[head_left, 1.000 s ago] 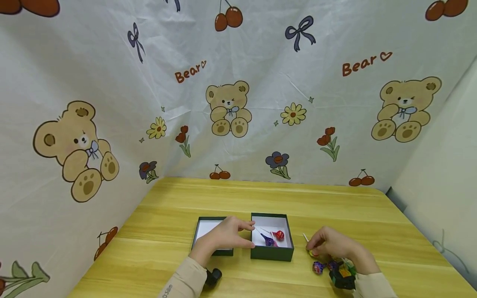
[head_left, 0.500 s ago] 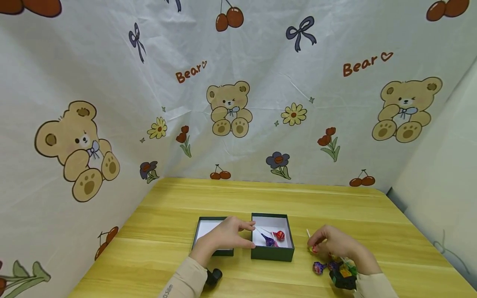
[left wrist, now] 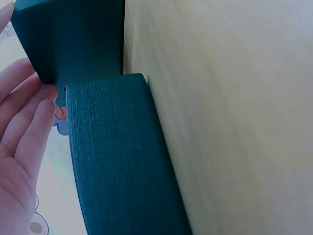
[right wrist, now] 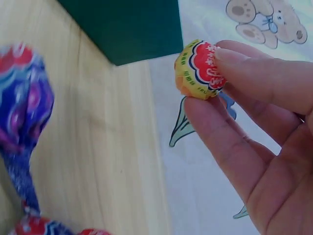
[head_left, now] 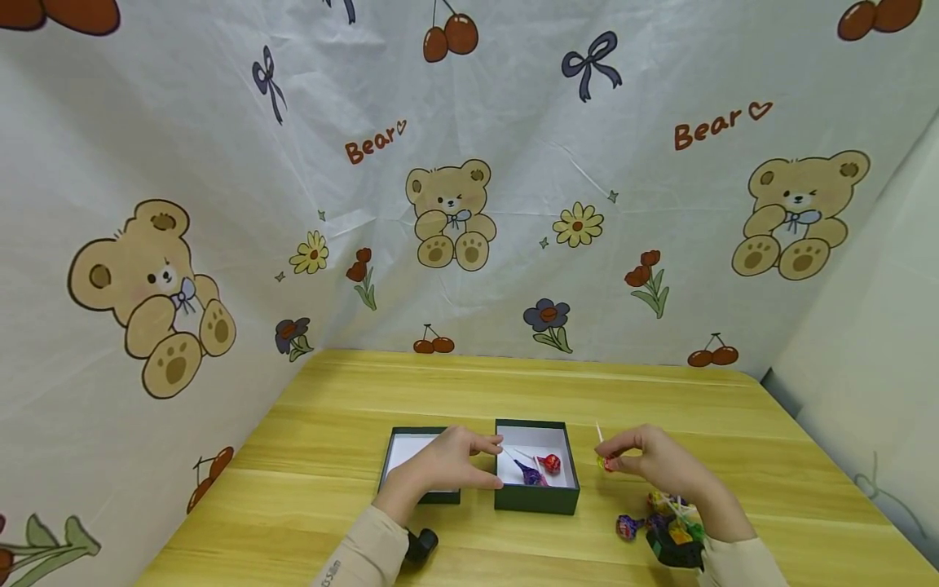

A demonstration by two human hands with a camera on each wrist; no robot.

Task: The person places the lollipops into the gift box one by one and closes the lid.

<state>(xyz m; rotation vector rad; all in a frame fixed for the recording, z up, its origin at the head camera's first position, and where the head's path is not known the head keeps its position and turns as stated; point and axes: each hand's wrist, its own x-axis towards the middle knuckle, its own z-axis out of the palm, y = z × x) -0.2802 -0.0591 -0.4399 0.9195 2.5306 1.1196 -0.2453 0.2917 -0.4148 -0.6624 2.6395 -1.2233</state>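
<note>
My right hand pinches a yellow-and-red wrapped lollipop between thumb and fingers. Its white stick points up, and it is held just right of a dark green box with a white inside. Along that box's left side lies my left hand, fingers fairly straight, fingertips touching the wall. Inside the box are a red lollipop, a purple lollipop and a pink one, partly hidden. A second, shallower green box or lid is beneath the left hand, partly covered by it.
Several lollipops lie at the front right near my right wrist, among them a purple lollipop and a green-and-yellow cluster. The wooden table ends at a bear-printed cloth behind. Black wrist cameras sit on both forearms.
My right hand has lifted the yellow-and-red lollipop from beside the pile and carried it up and left toward the box. The left hand has stayed at the box's side.
</note>
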